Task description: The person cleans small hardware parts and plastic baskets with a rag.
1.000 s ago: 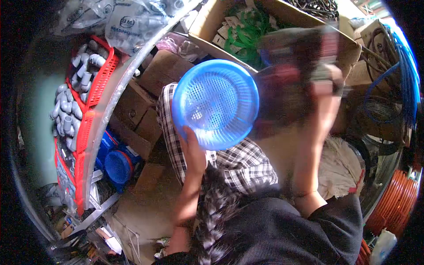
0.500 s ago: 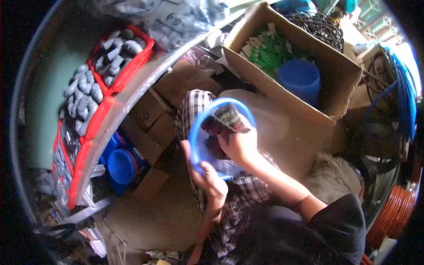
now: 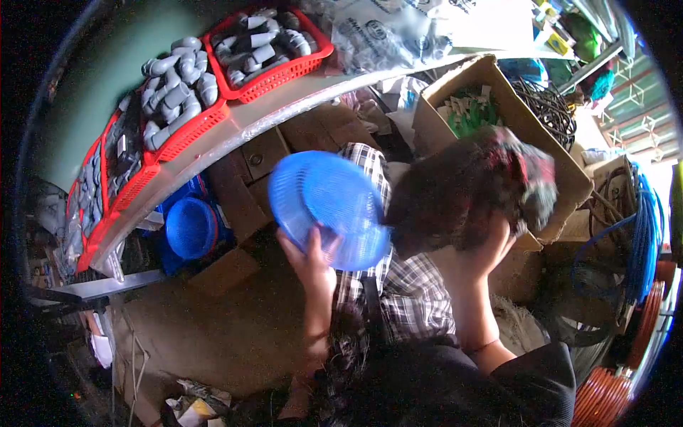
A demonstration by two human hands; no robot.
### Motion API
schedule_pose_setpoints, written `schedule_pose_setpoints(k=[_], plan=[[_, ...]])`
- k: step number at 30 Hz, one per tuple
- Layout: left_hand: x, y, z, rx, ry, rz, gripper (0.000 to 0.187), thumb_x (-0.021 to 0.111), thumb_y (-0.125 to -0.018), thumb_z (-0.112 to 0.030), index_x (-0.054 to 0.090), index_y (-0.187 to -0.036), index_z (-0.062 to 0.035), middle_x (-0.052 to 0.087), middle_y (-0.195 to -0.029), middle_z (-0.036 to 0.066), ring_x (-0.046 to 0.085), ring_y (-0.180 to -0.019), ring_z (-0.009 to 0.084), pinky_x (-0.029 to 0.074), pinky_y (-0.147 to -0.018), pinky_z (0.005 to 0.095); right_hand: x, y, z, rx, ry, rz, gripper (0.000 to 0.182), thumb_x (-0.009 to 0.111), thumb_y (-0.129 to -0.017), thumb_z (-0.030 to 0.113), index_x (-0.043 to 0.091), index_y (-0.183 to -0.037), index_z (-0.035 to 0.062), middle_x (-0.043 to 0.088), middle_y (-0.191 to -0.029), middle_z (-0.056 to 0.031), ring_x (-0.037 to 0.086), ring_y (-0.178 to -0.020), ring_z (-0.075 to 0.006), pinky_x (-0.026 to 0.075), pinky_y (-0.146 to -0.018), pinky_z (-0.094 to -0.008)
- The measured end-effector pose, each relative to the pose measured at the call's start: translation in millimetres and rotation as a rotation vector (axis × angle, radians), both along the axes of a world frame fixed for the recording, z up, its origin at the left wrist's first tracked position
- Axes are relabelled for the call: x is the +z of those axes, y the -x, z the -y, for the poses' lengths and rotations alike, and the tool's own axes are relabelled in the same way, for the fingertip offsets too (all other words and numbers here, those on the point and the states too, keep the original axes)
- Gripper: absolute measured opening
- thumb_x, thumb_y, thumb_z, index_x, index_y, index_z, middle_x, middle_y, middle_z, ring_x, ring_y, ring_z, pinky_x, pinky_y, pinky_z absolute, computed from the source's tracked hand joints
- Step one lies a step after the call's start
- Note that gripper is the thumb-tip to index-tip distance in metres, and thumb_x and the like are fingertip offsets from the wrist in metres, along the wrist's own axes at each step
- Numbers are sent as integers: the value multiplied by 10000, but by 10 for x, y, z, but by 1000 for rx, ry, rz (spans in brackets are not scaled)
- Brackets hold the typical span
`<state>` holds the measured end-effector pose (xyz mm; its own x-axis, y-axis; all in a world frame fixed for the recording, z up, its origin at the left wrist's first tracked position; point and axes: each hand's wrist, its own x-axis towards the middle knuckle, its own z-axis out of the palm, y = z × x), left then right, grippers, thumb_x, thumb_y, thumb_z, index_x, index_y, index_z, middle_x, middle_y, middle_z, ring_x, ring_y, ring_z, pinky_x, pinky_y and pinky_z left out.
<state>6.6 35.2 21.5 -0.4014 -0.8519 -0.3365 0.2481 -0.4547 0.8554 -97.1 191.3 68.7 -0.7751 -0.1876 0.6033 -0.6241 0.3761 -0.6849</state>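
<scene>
My left hand [image 3: 311, 263] grips a blue plastic basket [image 3: 324, 196] by its lower side, thumb and fingers pressed on its wall. The basket is tipped so that its ribbed underside shows. To the right, my right hand [image 3: 489, 249] is closed on a bunched dark cloth [image 3: 455, 188] with red patches, partly blurred by motion. That cloth overlaps the front of the cardboard box [image 3: 569, 206] in this view. Between my arms lie checked trousers [image 3: 416, 292] on bent legs.
Red baskets [image 3: 281, 75] of grey pipe fittings [image 3: 174, 89] line the shelf at left. Below it sits another blue basket [image 3: 191, 229]. Green pieces [image 3: 473, 117] lie inside the cardboard box. Coils of blue pipe [image 3: 644, 228] and orange-brown tubing [image 3: 605, 398] are at right.
My right hand has drawn the cloth out of the blue basket and moved it right, over the box. My left hand has turned the basket so its underside shows. The view has shifted.
</scene>
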Motion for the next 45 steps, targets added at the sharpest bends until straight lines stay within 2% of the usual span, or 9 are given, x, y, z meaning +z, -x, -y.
schedule_pose_setpoints(k=[5,10,12,16,21,25,30,37,45], plan=[[-163,81,241,-334,449,206,540,504,-823,-28,210,-1274,-61,433,-1113,141,461,-1034,227,445,-844,372,-412,-299,-141,412,-325,170,444,501,-817,135,375,-1224,11,443,-1166,-201,455,-1060,-300,360,-910,-453],[-73,-9,83,-864,49,-53,527,562,-820,-102,279,-1256,-18,470,-1100,177,457,-1069,274,337,-971,462,261,-66,271,309,-36,835,385,524,-817,145,435,-1179,47,494,-1083,-136,521,-935,-212,444,-793,-314],[-116,-24,42,-1061,732,60,672,617,-799,-206,235,-1318,-14,423,-1231,182,415,-1139,297,318,-982,392,335,82,424,396,94,1121,380,506,-828,227,479,-1158,39,527,-1048,-103,504,-976,-181,388,-864,-295],[-659,177,-66,-844,-14,-163,633,633,-787,-234,308,-1257,36,452,-1183,163,442,-1088,237,363,-925,355,-150,74,592,325,632,1531,341,469,-844,244,489,-1133,64,558,-999,-55,519,-918,-143,404,-799,-266],[-989,464,275,-719,-438,-561,558,624,-793,-256,365,-1212,6,493,-1097,144,487,-984,205,404,-868,337,-265,-657,484,373,396,985,230,501,-821,46,487,-1048,77,550,-855,-28,526,-823,-110,443,-722,-244],[-311,476,219,-807,443,233,498,603,-807,-309,399,-1195,-71,528,-1005,122,509,-796,151,452,-750,313,-213,-381,331,129,547,954,168,501,-826,104,510,-990,74,533,-858,-33,521,-764,-119,431,-708,-247],[-130,164,152,-1070,512,206,613,588,-813,-206,276,-1295,10,462,-1189,172,431,-1117,259,260,-1013,372,-243,133,542,84,798,1221,142,500,-831,177,539,-918,71,512,-861,-39,514,-691,-130,416,-690,-251],[-485,199,105,-170,105,-88,496,527,-838,-182,298,-1226,27,461,-1133,177,440,-1059,245,297,-952,370,-83,-263,835,273,539,1534,71,534,-802,150,505,-795,85,466,-599,22,403,-493,-58,335,-476,-197],[-1525,-835,1575,517,381,575,350,459,-834,-100,345,-1122,61,462,-1080,209,451,-1023,268,328,-907,385,-22,-300,195,266,206,1576,376,532,-771,139,468,-1136,73,550,-823,-45,479,-653,-114,396,-588,-250]])
